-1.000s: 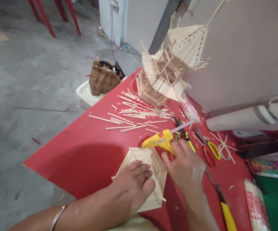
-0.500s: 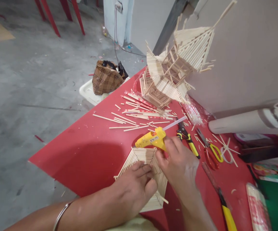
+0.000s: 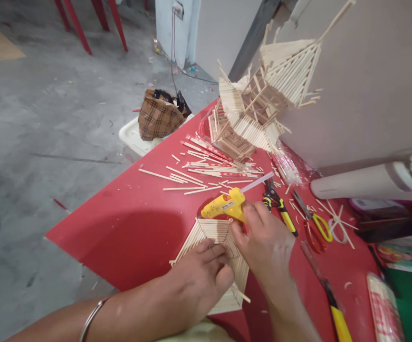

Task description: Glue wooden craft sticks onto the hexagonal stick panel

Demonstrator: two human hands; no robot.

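Note:
My right hand (image 3: 266, 237) is wrapped around a yellow hot glue gun (image 3: 223, 205), with a clear glue stick (image 3: 259, 182) poking out of its back end. The gun's nozzle rests at the far left corner of a roof-like panel of thin wooden sticks (image 3: 215, 230). On the panel's middle lies my left hand (image 3: 204, 278), its curled fingers pressing and holding the piece. That hand and forearm hide part of the panel. A loose stick end (image 3: 241, 293) juts out at the panel's near right side.
A tiered stick tower (image 3: 252, 109) stands at the back of the red table (image 3: 120, 232). Loose sticks (image 3: 184, 178) lie before it. Cutting pliers (image 3: 280, 209), scissors (image 3: 312, 223) and a yellow-handled knife (image 3: 334, 304) sit right. A white pipe (image 3: 362, 183) borders the table.
The glue stick has slid slightly further into the gun. Both hands and the panel keep their places; the whole view has shifted a little.

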